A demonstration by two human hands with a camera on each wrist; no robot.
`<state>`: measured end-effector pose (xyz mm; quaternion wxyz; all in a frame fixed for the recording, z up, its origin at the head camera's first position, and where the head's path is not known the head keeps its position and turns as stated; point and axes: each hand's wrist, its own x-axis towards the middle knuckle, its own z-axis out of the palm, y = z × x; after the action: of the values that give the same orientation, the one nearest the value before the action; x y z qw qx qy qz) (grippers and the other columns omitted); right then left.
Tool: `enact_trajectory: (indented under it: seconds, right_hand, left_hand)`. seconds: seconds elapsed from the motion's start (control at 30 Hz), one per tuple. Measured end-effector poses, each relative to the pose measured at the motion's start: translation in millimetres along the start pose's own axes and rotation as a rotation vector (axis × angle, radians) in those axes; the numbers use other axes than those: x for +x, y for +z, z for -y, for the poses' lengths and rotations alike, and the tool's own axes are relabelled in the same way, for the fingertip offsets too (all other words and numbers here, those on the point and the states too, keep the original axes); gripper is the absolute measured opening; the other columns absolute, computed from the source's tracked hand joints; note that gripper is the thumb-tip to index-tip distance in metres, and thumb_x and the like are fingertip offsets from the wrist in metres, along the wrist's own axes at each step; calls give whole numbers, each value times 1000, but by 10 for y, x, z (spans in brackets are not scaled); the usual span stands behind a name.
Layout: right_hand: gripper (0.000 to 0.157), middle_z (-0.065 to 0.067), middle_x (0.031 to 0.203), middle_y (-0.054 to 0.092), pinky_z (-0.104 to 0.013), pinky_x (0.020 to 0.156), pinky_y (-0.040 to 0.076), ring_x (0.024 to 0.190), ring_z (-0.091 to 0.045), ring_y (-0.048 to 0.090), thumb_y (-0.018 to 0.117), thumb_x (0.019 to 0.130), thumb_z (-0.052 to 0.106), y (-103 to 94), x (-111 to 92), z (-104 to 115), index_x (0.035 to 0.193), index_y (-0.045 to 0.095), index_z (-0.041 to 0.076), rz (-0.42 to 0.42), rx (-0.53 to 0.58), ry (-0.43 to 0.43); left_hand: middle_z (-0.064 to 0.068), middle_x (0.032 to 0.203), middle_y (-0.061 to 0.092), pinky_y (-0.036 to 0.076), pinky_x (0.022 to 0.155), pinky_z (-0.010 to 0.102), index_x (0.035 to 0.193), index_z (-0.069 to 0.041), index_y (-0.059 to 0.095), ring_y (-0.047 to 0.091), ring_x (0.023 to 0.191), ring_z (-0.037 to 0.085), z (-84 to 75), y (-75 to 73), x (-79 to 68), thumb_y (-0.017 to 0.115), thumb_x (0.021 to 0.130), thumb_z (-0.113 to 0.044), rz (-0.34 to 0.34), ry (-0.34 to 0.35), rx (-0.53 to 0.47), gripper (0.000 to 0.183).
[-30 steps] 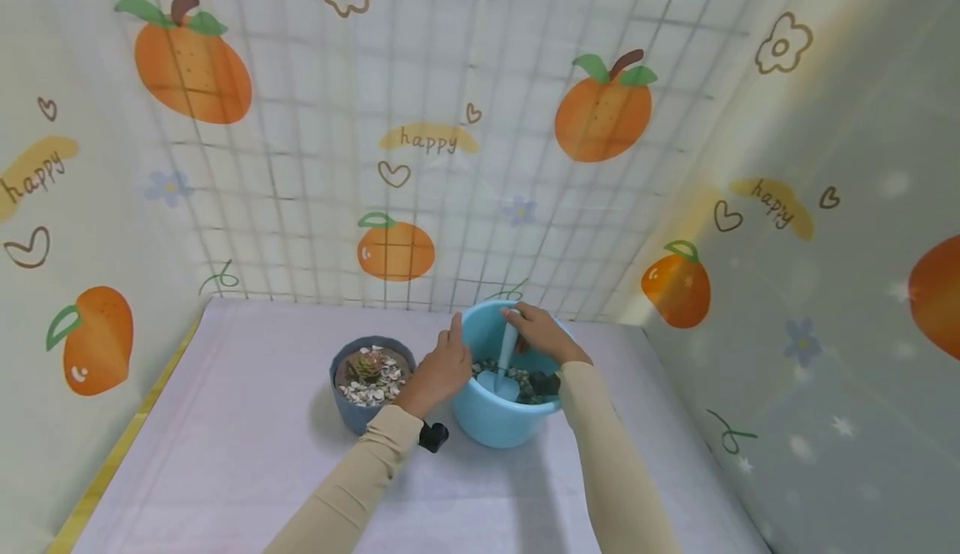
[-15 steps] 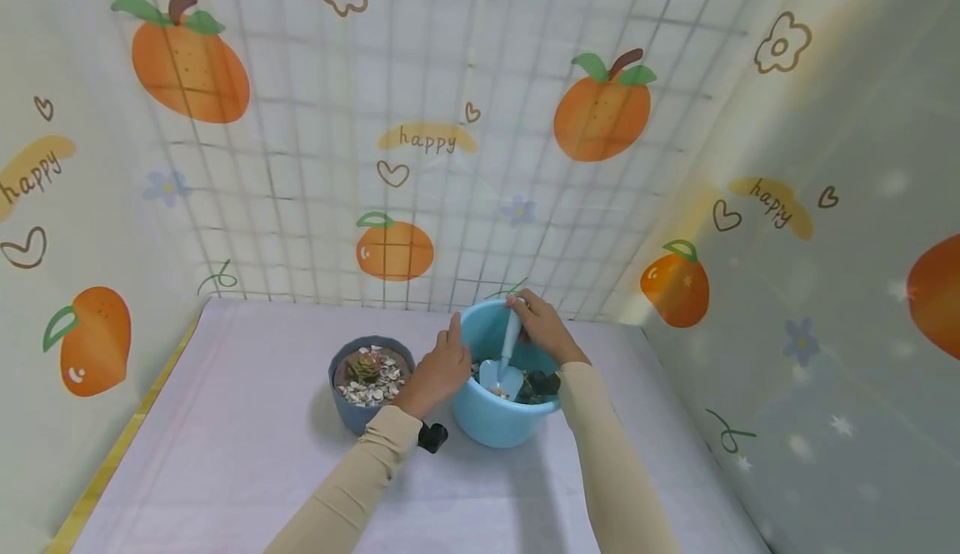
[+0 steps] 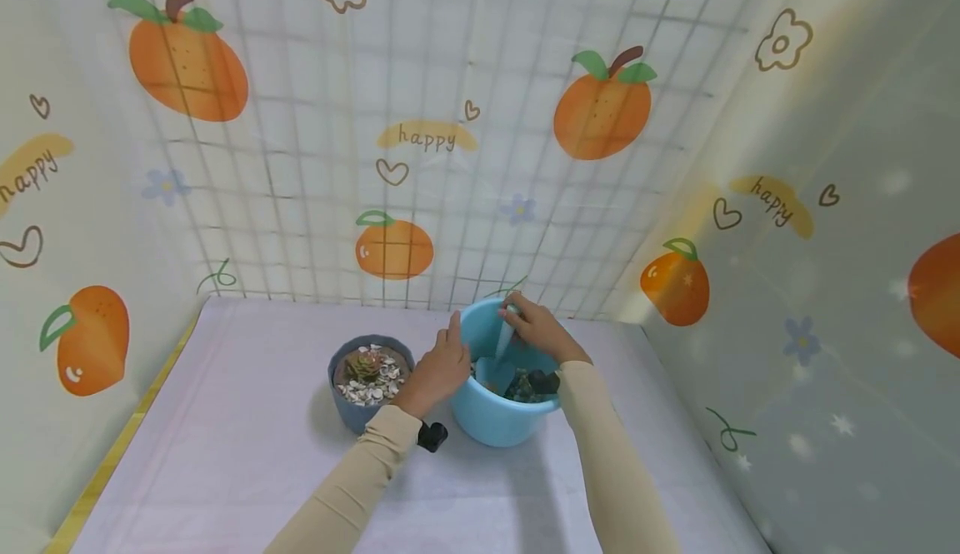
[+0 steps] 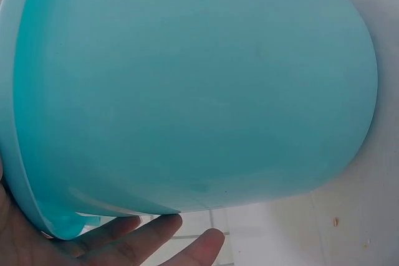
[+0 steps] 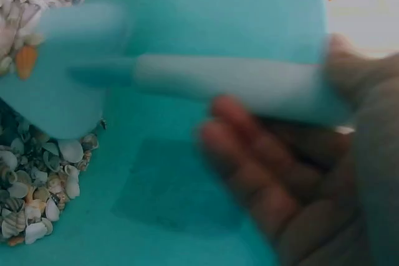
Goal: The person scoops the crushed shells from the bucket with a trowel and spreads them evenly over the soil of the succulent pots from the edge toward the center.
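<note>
A light-blue bucket [image 3: 495, 422] stands on the table with small seashells [image 5: 43, 182] in its bottom. My left hand [image 3: 441, 371] holds it at the left rim; in the left wrist view the fingers [image 4: 134, 244] lie along its outer wall. Over the bucket's far side, my right hand [image 3: 542, 329] grips the pale handle of a light-blue trowel [image 5: 212, 79]. Its blade points down into the bucket, among the shells, some of them lying on or behind it. The trowel and right hand are blurred in the right wrist view.
Left of the bucket is a blue-grey pot [image 3: 347, 408] with a succulent [image 3: 363, 362] and whitish shell pieces [image 3: 381, 386] on top. A pale cloth [image 3: 247, 471] covers the table. Printed curtains [image 3: 480, 204] enclose the back and sides, with a wire grid showing through.
The right hand lifted the trowel slightly, then lowered it again; the blade sits deeper and a little farther left in the bucket. The left hand and the pot stay in place.
</note>
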<state>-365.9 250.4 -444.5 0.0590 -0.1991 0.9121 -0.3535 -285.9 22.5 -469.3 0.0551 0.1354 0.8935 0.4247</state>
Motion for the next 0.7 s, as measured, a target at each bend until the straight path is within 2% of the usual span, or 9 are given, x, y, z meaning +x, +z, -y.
enact_trajectory:
  seconds: [0.1, 0.23, 0.43, 0.57, 0.7]
  right_hand:
    - [24, -20, 88, 64, -45, 74, 53, 78, -32, 67, 50, 113, 30, 3, 5, -9, 122, 57, 9, 75, -48, 21]
    - [20, -16, 89, 64, -45, 74, 56, 75, -28, 69, 51, 113, 25, 23, 13, -13, 109, 55, 6, 111, -70, 18]
    - [25, -15, 90, 64, -44, 72, 59, 76, -29, 71, 51, 113, 24, 42, 7, -8, 111, 54, -1, 180, -4, 79]
    - [29, -15, 90, 63, -45, 72, 58, 75, -30, 69, 48, 114, 26, 40, 9, -3, 117, 55, -2, 159, 30, 98]
    - [38, -14, 88, 61, -46, 70, 54, 72, -29, 62, 43, 115, 33, 27, 7, -23, 126, 55, -1, 78, 64, 87]
  left_hand:
    - [30, 160, 30, 53, 80, 54, 168, -7, 2, 65, 98, 41, -6, -7, -3, 33, 116, -26, -1, -8, 3, 64]
    - [29, 161, 29, 53, 81, 54, 168, -8, 1, 65, 100, 41, -4, 2, 2, 32, 116, -28, -1, -16, 5, 64]
    - [28, 161, 28, 53, 81, 53, 168, -8, 1, 65, 102, 40, 10, 6, 17, 32, 116, -27, 5, -22, 0, 64]
    - [29, 161, 28, 53, 80, 53, 168, -7, 1, 66, 100, 40, 18, 10, 16, 32, 116, -27, 2, -17, -1, 64]
    - [29, 161, 28, 53, 76, 51, 168, -7, 1, 66, 93, 37, 14, 19, 15, 33, 116, -26, -3, -7, 8, 64]
